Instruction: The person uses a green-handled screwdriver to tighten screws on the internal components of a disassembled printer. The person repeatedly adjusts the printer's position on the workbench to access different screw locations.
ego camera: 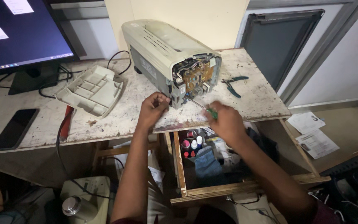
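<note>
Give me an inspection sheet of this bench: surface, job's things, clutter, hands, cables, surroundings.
Surface: worn, stained white table.
Job's things: beige printer on its side, circuit boards exposed; green-handled screwdriver with its tip at the open end.
Clutter: detached plastic cover, pliers, dark phone.
Hands: left hand braces the printer's corner; right hand grips the screwdriver.
Cables: black cables trail behind the monitor and off the table edge.
Surroundings: open wooden drawer with small bottles below; papers on the floor.
</note>
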